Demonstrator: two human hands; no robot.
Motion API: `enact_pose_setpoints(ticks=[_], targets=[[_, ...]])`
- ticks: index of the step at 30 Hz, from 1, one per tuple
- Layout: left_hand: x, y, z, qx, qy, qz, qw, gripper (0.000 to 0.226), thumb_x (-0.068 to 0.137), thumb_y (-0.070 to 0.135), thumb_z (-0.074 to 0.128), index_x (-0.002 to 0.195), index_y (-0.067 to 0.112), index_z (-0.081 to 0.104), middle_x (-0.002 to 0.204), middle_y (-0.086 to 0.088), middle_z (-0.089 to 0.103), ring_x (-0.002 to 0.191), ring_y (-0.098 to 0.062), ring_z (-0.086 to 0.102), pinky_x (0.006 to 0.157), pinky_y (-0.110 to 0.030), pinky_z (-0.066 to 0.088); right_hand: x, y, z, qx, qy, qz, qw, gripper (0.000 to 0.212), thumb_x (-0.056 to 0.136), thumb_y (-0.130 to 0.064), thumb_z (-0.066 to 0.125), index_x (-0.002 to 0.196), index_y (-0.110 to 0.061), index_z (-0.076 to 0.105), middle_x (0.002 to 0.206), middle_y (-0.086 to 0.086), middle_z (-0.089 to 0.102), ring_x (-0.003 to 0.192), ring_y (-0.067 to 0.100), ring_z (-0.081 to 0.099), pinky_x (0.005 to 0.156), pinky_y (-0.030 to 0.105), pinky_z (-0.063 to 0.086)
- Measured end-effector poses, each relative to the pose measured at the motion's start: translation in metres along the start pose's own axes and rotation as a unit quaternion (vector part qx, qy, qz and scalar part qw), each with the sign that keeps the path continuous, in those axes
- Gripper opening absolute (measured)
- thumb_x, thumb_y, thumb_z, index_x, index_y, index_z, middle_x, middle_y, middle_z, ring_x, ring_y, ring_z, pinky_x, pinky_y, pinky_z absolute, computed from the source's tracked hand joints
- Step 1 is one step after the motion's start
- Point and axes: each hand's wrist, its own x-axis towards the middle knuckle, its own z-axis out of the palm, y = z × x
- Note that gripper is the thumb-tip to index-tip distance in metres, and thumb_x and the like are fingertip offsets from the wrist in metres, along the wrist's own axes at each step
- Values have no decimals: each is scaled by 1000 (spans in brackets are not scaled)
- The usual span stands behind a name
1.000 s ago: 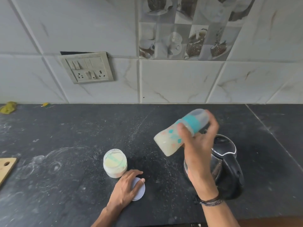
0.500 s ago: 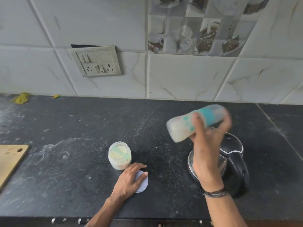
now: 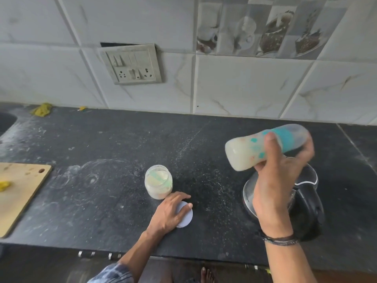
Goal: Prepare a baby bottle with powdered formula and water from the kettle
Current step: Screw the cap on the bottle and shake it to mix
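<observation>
Right hand (image 3: 273,180) grips milky baby bottle (image 3: 242,152), tilted near-level above kettle (image 3: 308,209), hiding kettle's left side. Left hand (image 3: 171,211), fingers flat, rests on lid (image 3: 186,219), half covering it, beside open formula jar (image 3: 158,181). Cutting board (image 3: 18,190) cut off at left; bare tabletop (image 3: 102,201) between.

Raised right hand (image 3: 273,180) gripping; left hand (image 3: 170,211) flat.

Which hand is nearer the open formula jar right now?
Left. The left hand rests on the lid right beside the formula jar; the right hand holds the baby bottle over the kettle, farther right.
</observation>
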Motion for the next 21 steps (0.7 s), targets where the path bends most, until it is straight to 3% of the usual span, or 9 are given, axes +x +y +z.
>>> enact_pose_setpoints(ticks=[2,5,10,14,18,21], targets=[[0,0,0,0,-1,-1,1000,38,100,58,51,123,31,64,123,22,61,118,7,50,100,-12,35,-2,5,1,-16,-14,13,1000,80,87,-32,86,147,-31,34,129,3,66,108,17,72,82,42,61],[-1,-1,0,-4,0,3,1000,39,99,59,50,122,31,64,122,23,60,118,7,50,100,-14,38,-7,8,0,-66,-118,35,990,73,85,-15,86,140,-32,42,112,-8,72,94,12,71,79,35,60],[0,1,-1,0,-4,-4,1000,45,99,64,46,124,32,64,123,23,60,119,7,50,99,-13,37,-5,2,2,-3,-24,4,1000,85,86,-35,87,150,-30,31,139,16,58,109,18,72,80,38,61],[-2,-1,-2,2,-1,-1,1000,46,98,64,46,123,31,64,123,22,60,118,7,50,98,-8,33,-10,7,3,-62,-108,46,991,76,86,-13,86,143,-30,39,112,1,73,93,14,71,79,35,60],[0,0,-1,1,-6,-4,1000,40,100,60,49,124,31,64,124,22,60,119,6,50,100,-15,38,-6,-1,3,12,15,-9,1000,83,87,-31,83,151,-33,30,135,0,64,113,15,71,82,41,62],[-1,-2,0,4,-4,-4,1000,38,100,59,51,123,31,64,123,22,60,118,6,50,100,-14,37,-10,6,8,-36,-36,8,999,71,89,-19,80,142,-38,36,140,11,60,110,18,70,88,50,62]])
